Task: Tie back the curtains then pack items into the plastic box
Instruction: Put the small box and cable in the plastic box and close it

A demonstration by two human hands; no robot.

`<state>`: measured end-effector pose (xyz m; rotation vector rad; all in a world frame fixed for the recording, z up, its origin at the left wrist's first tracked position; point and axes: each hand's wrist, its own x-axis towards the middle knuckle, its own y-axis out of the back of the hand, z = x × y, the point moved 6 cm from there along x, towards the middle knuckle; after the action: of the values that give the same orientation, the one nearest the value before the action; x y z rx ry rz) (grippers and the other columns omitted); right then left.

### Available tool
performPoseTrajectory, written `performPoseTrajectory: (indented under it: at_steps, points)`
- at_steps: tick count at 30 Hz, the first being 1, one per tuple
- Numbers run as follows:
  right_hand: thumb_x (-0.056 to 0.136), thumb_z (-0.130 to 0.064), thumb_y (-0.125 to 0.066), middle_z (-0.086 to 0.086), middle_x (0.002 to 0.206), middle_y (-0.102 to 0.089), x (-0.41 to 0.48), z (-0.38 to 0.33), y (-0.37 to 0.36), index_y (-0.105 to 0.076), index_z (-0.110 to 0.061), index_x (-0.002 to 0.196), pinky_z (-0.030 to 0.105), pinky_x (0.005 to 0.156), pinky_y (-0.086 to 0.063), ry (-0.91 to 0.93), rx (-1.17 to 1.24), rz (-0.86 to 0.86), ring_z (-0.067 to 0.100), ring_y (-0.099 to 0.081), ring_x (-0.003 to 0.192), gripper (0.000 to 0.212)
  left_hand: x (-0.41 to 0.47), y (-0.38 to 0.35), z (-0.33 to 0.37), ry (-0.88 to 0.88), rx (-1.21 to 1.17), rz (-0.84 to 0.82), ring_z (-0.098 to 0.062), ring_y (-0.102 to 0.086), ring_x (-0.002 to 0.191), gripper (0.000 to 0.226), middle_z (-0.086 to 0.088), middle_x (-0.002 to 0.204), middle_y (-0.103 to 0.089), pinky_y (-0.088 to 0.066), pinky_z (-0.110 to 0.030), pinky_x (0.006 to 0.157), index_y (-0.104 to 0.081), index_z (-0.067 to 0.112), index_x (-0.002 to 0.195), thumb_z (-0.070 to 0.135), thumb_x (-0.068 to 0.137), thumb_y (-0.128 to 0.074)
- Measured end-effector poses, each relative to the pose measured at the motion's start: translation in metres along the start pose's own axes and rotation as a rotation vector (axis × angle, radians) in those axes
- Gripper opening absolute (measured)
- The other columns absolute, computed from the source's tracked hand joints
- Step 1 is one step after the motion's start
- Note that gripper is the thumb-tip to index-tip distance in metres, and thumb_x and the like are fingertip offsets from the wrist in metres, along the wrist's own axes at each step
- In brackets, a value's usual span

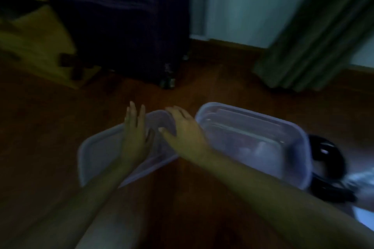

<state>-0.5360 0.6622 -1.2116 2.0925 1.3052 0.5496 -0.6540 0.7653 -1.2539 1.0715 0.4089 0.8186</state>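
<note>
Head view, dim and motion-blurred. I am low over the wooden floor [50, 127]. Plastic box [299, 127] sits on the floor ahead and to my right, open-topped; something pale lies inside, too blurred to name. Its lid [97, 157] lies flat on the floor just left of the box, close enough to be fitted later without reaching.

Left hand [135, 135]: fingers straight and together, palm down over the middle of the lid, gripping nothing. Right hand [182, 129]: fingers spread and relaxed over the lid's far right corner, nearest the box, also gripping nothing. Whether either palm actually touches the lid, I cannot tell.

Judgement: both hands are over the lid to shift or lift it, so the packing stage is under way and the box is not yet closed.

Black looped object [327, 157] lies against the box's right end, possibly awaiting packing. Green curtain [315, 36] hangs gathered at upper right; no tie visible. Dark suitcase [121, 26] stands behind.
</note>
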Motion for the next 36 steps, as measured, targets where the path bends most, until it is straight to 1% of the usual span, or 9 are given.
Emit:
performPoseTrajectory:
  at_steps: [8, 11, 13, 16, 19, 23, 25, 29, 36]
  points:
    - [0.085, -0.018, -0.062, 0.006, 0.116, -0.062, -0.164, 0.160, 0.223, -0.062, -0.013, 0.117, 0.037, 0.091, -0.045, -0.359, -0.157, 0.578, 0.026, -0.056, 0.106, 0.032, -0.005, -0.100, 0.335, -0.520, -0.429, -0.352, -0.021, -0.026, 0.144, 0.052, -0.010, 0.156, -0.027, -0.021, -0.026, 0.112, -0.033, 0.006, 0.146, 0.021, 0.099, -0.049]
    - [0.082, -0.020, -0.062, 0.008, 0.108, -0.065, -0.260, 0.217, 0.265, -0.065, -0.013, 0.108, 0.034, 0.088, -0.042, -0.622, -0.241, 0.770, 0.029, -0.057, 0.102, 0.027, -0.073, -0.153, 0.408, -0.442, -0.536, -0.602, -0.024, -0.040, 0.135, 0.046, -0.010, 0.146, -0.043, -0.028, -0.028, 0.108, -0.040, 0.008, 0.142, 0.023, 0.099, -0.048]
    - [0.086, -0.026, -0.064, 0.010, 0.118, -0.061, -0.317, 0.245, 0.263, -0.060, -0.013, 0.119, 0.036, 0.091, -0.040, -0.831, -0.208, 0.778, 0.029, -0.054, 0.111, 0.036, -0.120, -0.183, 0.426, -0.317, -0.520, -0.778, -0.026, -0.035, 0.138, 0.054, -0.011, 0.151, -0.035, -0.027, -0.031, 0.110, -0.031, 0.007, 0.146, 0.030, 0.100, -0.045]
    - [0.090, -0.035, -0.063, 0.010, 0.129, -0.056, -0.378, 0.270, 0.236, -0.051, -0.011, 0.130, 0.035, 0.093, -0.041, -1.066, -0.036, 0.725, 0.027, -0.050, 0.120, 0.048, -0.176, -0.221, 0.422, -0.131, -0.471, -1.003, -0.025, -0.021, 0.145, 0.067, -0.011, 0.159, -0.015, -0.022, -0.031, 0.111, -0.010, 0.003, 0.152, 0.038, 0.101, -0.038]
    - [0.091, -0.036, -0.060, 0.007, 0.125, -0.060, -0.403, 0.283, 0.207, -0.052, -0.013, 0.127, 0.033, 0.086, -0.046, -1.215, 0.228, 0.717, 0.024, -0.057, 0.107, 0.044, -0.206, -0.242, 0.413, -0.032, -0.508, -1.112, -0.024, -0.036, 0.137, 0.061, -0.010, 0.153, -0.032, -0.031, -0.030, 0.105, -0.021, 0.006, 0.149, 0.037, 0.100, -0.042]
    - [0.087, -0.023, -0.061, 0.012, 0.114, -0.068, -0.402, 0.286, 0.214, -0.061, -0.011, 0.117, 0.035, 0.081, -0.050, -1.214, 0.167, 0.709, 0.029, -0.062, 0.100, 0.032, -0.209, -0.243, 0.416, -0.049, -0.645, -1.059, -0.023, -0.047, 0.129, 0.077, -0.009, 0.145, -0.044, -0.038, -0.037, 0.107, -0.028, 0.013, 0.146, 0.049, 0.082, -0.047]
    - [0.086, -0.020, -0.063, 0.012, 0.104, -0.070, -0.388, 0.273, 0.233, -0.064, -0.009, 0.108, 0.031, 0.074, -0.050, -1.158, 0.120, 0.773, 0.028, -0.065, 0.093, 0.025, -0.195, -0.224, 0.423, -0.104, -0.697, -0.983, -0.024, -0.046, 0.129, 0.065, -0.008, 0.145, -0.044, -0.038, -0.037, 0.107, -0.028, 0.011, 0.145, 0.037, 0.090, -0.050]
    - [0.089, -0.011, -0.057, -0.003, 0.095, -0.069, -0.327, 0.223, 0.266, -0.061, -0.018, 0.108, 0.013, 0.056, -0.048, -0.865, 0.228, 0.886, 0.004, -0.064, 0.077, 0.021, -0.138, -0.176, 0.426, -0.220, -0.721, -0.716, -0.023, -0.042, 0.133, 0.056, -0.005, 0.147, -0.042, -0.037, -0.043, 0.109, -0.025, 0.016, 0.148, 0.030, 0.097, -0.044]
    - [0.088, -0.012, -0.055, -0.010, 0.099, -0.066, -0.195, 0.172, 0.238, -0.057, -0.025, 0.118, 0.022, 0.063, -0.052, -0.629, 0.267, 0.726, 0.006, -0.063, 0.081, 0.033, -0.019, -0.103, 0.352, -0.219, -0.642, -0.389, -0.024, -0.051, 0.121, 0.044, -0.010, 0.136, -0.050, -0.044, -0.043, 0.101, -0.037, 0.017, 0.144, 0.018, 0.100, -0.040]
